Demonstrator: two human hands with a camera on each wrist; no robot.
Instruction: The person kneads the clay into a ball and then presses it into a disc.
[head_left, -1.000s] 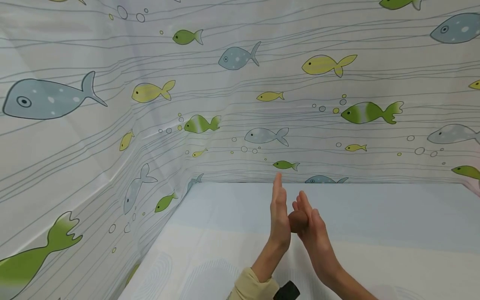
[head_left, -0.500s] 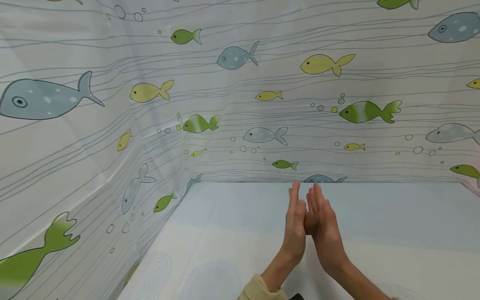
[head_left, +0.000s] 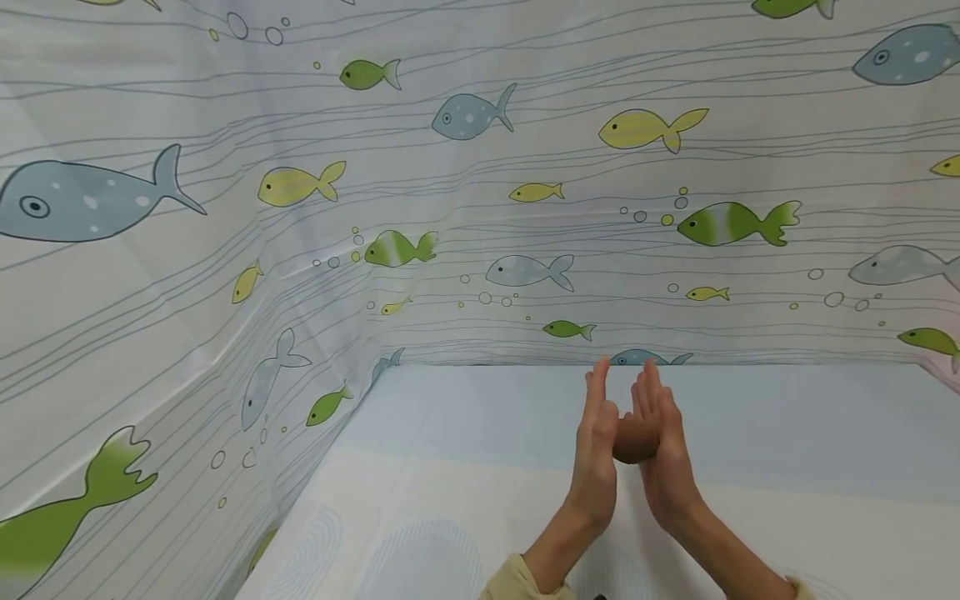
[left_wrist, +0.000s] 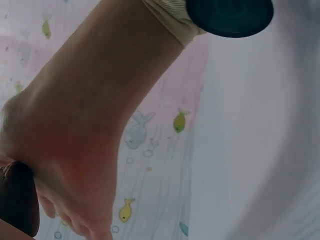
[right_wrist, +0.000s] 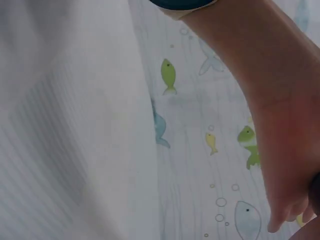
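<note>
Straight-fingered, my left hand (head_left: 596, 454) and my right hand (head_left: 671, 471) face each other, held upright above the white surface. Between the palms sits a rounded brown lump (head_left: 635, 442), smooth like clay or dough; its exact material cannot be told. Both palms touch its sides, and the fingertips point up and away. In the left wrist view the lump (left_wrist: 19, 202) appears dark at the lower left, against the palm of the right hand (left_wrist: 75, 175). The right wrist view shows only a sliver of it beside the left hand (right_wrist: 290, 165).
A pale blue and white covered surface (head_left: 450, 417) spreads beneath the hands. Behind it and to the left hang white curtains (head_left: 465, 208) printed with fish and wavy lines. A dark round device (left_wrist: 230, 15) sits at the right wrist by the sleeve.
Both hands have shifted right and come level with each other. The palms closed in on the brown lump half a second ago and now stand wider apart, showing more of it.
</note>
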